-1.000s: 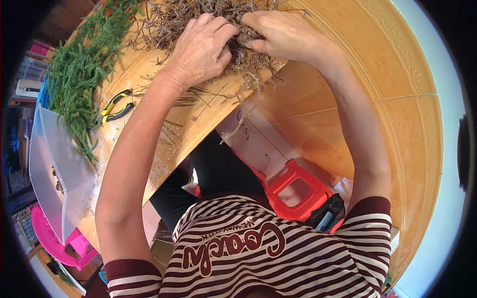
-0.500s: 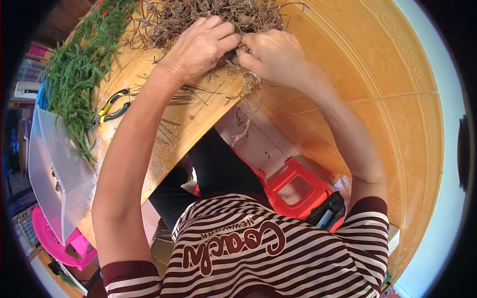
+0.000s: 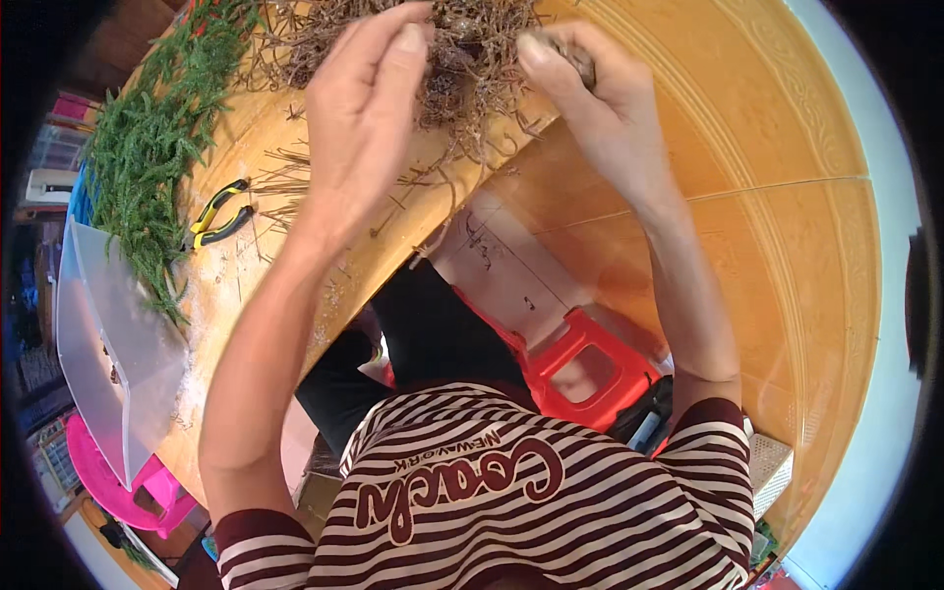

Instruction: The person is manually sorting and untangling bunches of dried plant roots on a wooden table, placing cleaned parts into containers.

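A tangled pile of brown, dry-looking twigs or vines [image 3: 467, 74] lies at the far edge of the view. Over its left side is my left hand [image 3: 364, 103], slightly smeared, fingers stretched out and nothing visible in them. My right hand [image 3: 615, 123] is raised at the pile's right side, its fingers curled around a small brown clump [image 3: 578, 64]; its exact kind is not clear. Loose thin brown stems [image 3: 280, 182] lie left of my left wrist. Yellow-and-black pliers [image 3: 221, 214] rest on the table further left.
Green artificial fir branches [image 3: 147, 157] run along the table's left side. Near them stands a translucent plastic bin [image 3: 103, 344]. A red plastic stool [image 3: 590, 369] is below the wooden table's edge, and a pink stool [image 3: 128, 482] is at lower left.
My hands were together over the near side of the pile; now they are apart. The right has moved right with the brown clump; the left has turned and moved slightly left.
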A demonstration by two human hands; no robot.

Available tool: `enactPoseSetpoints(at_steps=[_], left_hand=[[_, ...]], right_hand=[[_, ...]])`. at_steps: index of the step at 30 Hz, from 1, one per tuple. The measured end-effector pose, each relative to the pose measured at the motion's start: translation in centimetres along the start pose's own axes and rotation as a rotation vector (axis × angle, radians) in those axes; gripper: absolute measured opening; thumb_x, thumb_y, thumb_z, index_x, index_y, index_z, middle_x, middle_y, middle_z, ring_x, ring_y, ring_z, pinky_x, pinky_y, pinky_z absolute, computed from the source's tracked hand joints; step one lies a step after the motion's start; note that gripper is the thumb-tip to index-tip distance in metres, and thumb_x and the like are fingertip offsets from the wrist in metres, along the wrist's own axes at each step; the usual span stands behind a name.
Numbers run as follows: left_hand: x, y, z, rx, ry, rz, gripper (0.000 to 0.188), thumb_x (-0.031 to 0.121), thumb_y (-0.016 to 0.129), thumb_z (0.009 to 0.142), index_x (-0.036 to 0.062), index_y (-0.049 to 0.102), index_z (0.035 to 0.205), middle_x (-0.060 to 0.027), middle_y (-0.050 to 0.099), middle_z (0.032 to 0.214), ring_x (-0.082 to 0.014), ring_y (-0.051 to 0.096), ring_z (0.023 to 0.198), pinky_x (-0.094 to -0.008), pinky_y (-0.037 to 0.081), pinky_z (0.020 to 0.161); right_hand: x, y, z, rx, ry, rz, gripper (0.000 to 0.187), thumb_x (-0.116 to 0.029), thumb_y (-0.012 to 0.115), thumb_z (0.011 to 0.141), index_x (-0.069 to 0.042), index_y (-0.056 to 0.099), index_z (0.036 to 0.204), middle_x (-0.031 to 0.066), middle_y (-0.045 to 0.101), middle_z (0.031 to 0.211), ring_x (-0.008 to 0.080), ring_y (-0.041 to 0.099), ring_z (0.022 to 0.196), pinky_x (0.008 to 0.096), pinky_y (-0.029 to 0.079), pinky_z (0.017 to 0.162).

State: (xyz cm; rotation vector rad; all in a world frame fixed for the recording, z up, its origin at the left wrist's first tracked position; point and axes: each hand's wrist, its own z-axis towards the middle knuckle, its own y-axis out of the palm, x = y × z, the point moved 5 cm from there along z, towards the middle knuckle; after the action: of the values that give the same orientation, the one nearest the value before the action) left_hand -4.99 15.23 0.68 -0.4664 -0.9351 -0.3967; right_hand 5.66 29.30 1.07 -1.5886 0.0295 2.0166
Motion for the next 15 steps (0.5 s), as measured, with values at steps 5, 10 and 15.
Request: enactPoseSetpoints(at_steps=[5,10,15], left_hand=[[0.1,2.8,-2.1,-0.15,-0.582,-1.186,0.027,0.027,0.043,0.098,0.0051,0.056,0.106,-0.0088,0.06,0.096,-0.0197,0.059,0.089,-0.0328,0.048,0.079],[-2.0,1.6,-3.2,0.321,-0.901,-1.228,0.025,0.029,0.047,0.095,0.0064,0.054,0.104,-0.0073,0.057,0.085,-0.0187,0.056,0.072,-0.0301,0.049,0.066],[-4.8,-0.1,-4.3,0.265,-0.86,-1.153,0.023,0.029,0.049,0.094,0.0079,0.054,0.085,-0.0036,0.053,0.074,-0.0169,0.05,0.062,-0.0265,0.039,0.05]], right_hand=[[-3.7,4.4,1.0,0.17,-0.589,-0.733,0.028,-0.022,0.064,0.082,0.0,0.06,0.099,0.0089,0.06,0.08,0.0238,0.06,0.077,0.0327,0.047,0.062],[-3.2,6.4,1.8,-0.061,-0.674,-0.595,0.027,-0.021,0.064,0.082,0.001,0.059,0.097,0.0135,0.061,0.087,0.0301,0.061,0.085,0.0364,0.05,0.072],[-5.0,2.4,6.4,-0.126,-0.394,-0.422,0.026,-0.018,0.054,0.087,0.006,0.06,0.091,0.02,0.062,0.087,0.0309,0.061,0.082,0.0402,0.048,0.073]])
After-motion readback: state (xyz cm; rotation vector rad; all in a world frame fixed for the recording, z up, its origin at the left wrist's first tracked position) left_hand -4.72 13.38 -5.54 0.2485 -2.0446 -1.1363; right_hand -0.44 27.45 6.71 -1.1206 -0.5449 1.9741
